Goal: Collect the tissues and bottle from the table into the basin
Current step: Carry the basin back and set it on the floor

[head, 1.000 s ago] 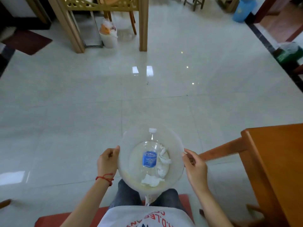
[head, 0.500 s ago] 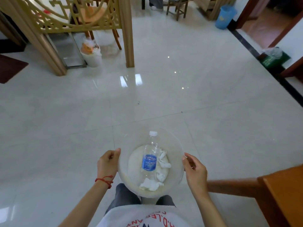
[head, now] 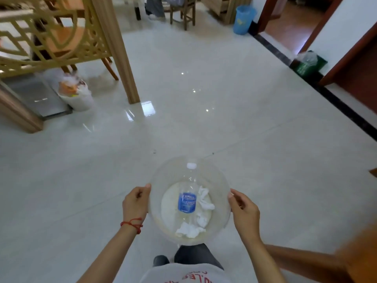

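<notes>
A clear plastic basin (head: 221, 186) is held out in front of me above the tiled floor. My left hand (head: 135, 203) grips its left rim and my right hand (head: 245, 213) grips its right rim. Inside lies a clear bottle (head: 187, 201) with a blue label and white cap, cap pointing away from me. Crumpled white tissues (head: 189, 230) lie beside and below the bottle in the basin.
A wooden table corner (head: 359, 252) is at the lower right. A lattice screen with a wooden post (head: 120, 58) and a full white bin (head: 76, 94) stand at the left. A blue bin (head: 243, 19) and a green bin (head: 308, 63) sit near the right wall.
The view has tilted up and turned left as I move away from the table, which has slid toward the lower right corner. Both hands keep holding the basin.
</notes>
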Tool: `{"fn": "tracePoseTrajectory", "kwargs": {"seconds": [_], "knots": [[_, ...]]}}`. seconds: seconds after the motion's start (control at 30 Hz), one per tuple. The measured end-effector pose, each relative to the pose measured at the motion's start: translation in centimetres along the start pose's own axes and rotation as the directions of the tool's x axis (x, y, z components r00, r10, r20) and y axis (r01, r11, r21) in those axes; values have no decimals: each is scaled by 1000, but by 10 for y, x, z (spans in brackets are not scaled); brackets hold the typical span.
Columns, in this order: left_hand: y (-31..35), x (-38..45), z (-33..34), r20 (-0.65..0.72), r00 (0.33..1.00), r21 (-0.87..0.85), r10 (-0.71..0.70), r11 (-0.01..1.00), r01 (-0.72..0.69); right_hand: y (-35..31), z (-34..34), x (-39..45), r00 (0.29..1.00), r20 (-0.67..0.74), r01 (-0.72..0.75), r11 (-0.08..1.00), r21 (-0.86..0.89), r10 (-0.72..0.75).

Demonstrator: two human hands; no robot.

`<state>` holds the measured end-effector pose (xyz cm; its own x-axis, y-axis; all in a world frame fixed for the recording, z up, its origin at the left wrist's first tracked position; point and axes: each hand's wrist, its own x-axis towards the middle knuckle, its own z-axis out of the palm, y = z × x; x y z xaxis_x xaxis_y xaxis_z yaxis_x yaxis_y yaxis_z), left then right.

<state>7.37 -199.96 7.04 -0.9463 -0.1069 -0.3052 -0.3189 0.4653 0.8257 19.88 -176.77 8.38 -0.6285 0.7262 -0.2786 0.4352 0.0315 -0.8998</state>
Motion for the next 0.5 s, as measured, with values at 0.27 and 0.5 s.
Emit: {"fn": "tracePoseTrajectory", "kwargs": {"seconds": [0.27,0.5], "knots": [[86,88,72,114,990,20,83,996,-86,-35,-2,96,989,-137,-42,996,76,52],[156,142,137,277,946,34,170,982,-186,-56,-17,151,944,-303,-87,985,149,129]]}}
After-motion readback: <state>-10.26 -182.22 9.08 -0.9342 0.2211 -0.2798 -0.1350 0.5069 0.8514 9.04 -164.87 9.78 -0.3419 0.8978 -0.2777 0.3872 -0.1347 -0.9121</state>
